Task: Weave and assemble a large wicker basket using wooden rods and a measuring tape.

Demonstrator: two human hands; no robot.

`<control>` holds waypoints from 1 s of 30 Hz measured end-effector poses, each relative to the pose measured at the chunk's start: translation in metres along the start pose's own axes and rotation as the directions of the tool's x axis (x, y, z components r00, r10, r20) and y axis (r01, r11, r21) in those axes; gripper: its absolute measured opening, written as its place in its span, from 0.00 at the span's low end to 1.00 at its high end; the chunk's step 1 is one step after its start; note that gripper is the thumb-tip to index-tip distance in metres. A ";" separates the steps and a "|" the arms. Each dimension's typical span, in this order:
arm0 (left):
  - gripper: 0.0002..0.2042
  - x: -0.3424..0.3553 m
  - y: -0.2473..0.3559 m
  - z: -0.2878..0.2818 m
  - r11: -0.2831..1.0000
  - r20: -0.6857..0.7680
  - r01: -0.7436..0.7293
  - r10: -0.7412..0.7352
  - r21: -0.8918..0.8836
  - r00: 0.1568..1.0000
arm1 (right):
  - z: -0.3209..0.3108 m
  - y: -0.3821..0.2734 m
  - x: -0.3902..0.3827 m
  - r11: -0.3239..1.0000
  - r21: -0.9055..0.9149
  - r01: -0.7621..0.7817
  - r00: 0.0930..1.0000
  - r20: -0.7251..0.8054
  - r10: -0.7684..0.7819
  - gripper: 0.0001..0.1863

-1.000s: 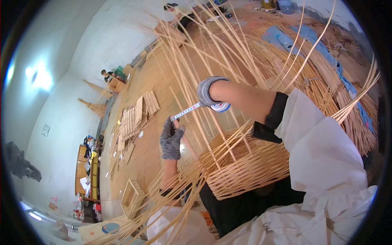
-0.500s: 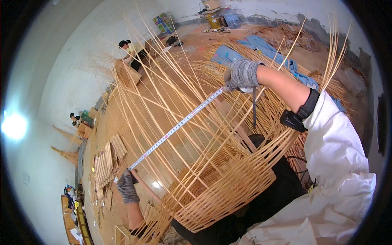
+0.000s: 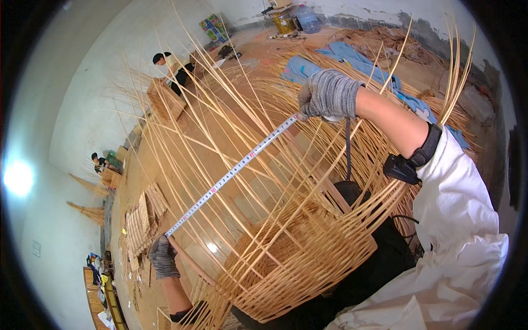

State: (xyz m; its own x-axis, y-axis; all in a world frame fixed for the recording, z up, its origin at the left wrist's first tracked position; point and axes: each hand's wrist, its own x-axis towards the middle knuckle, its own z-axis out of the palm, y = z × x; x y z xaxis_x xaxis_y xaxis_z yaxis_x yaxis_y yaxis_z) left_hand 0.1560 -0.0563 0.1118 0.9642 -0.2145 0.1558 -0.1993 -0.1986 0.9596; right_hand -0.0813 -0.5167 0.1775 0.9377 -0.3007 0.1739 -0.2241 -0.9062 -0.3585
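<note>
A white tape measure [image 3: 235,170] runs taut on a slant above a half-woven wicker basket [image 3: 313,275], whose long upright rods stick up and away from me. My left hand [image 3: 164,257], in a grey knitted glove, pinches the tape's lower end beside a thick wooden stick. Higher up on the right, my right hand [image 3: 330,94], gloved alike, is closed around the tape's other end and its case, mostly hidden in the fingers. A dark strap hangs below that hand. The basket rests on dark cloth over my lap.
Bundles of loose wicker rods [image 3: 363,143] lie at right, with a blue cloth [image 3: 352,58] on them. Woven panels [image 3: 144,217] lie on the floor at left. Two people [image 3: 175,71] work farther off beside baskets. A water jug [image 3: 308,19] stands by the back wall.
Both hands have shifted slightly: the left one down and left, the right one a little nearer. The tape stays stretched between them, and the basket has moved slightly lower in view.
</note>
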 end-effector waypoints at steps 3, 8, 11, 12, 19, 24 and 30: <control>0.13 -0.004 0.009 -0.001 0.991 -0.068 -0.011 0.021 0.134 0.997 | 0.003 0.001 0.000 0.998 -0.063 -0.029 0.999 -0.019 0.028 0.17; 0.26 -0.003 0.007 -0.019 0.998 0.066 0.032 -0.035 0.055 0.997 | 0.005 0.001 0.001 0.999 -0.051 0.019 0.999 -0.035 -0.021 0.16; 0.38 -0.010 0.004 -0.021 0.996 0.272 0.067 -0.050 -0.053 0.961 | 0.006 0.002 0.004 0.993 -0.114 -0.015 1.000 0.001 0.015 0.16; 0.38 -0.012 0.004 -0.019 0.999 0.305 0.033 -0.027 -0.014 0.952 | 0.005 0.004 0.006 0.996 -0.078 0.031 0.999 -0.026 -0.033 0.13; 0.19 -0.170 -0.144 -0.135 0.521 0.242 -0.345 0.258 0.781 0.936 | -0.059 -0.031 -0.069 0.745 -0.513 0.427 0.460 -0.586 -0.667 0.09; 0.08 -0.305 -0.039 0.056 0.456 0.360 -0.322 0.005 0.830 0.933 | -0.081 -0.053 -0.202 0.804 -0.547 0.231 0.786 -0.382 -0.486 0.12; 0.11 -0.252 0.039 0.245 0.768 0.495 -0.601 0.442 0.222 0.748 | 0.110 0.115 -0.348 0.937 0.346 0.055 0.995 -0.096 -0.023 0.07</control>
State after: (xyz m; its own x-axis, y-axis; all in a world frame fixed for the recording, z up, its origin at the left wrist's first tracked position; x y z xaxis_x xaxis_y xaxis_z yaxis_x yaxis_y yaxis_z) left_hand -0.1378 -0.2448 0.0527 0.5466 -0.7217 0.4247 -0.7710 -0.2358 0.5915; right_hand -0.4040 -0.4832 -0.0254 0.9127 -0.3071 0.2696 -0.0665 -0.7625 -0.6436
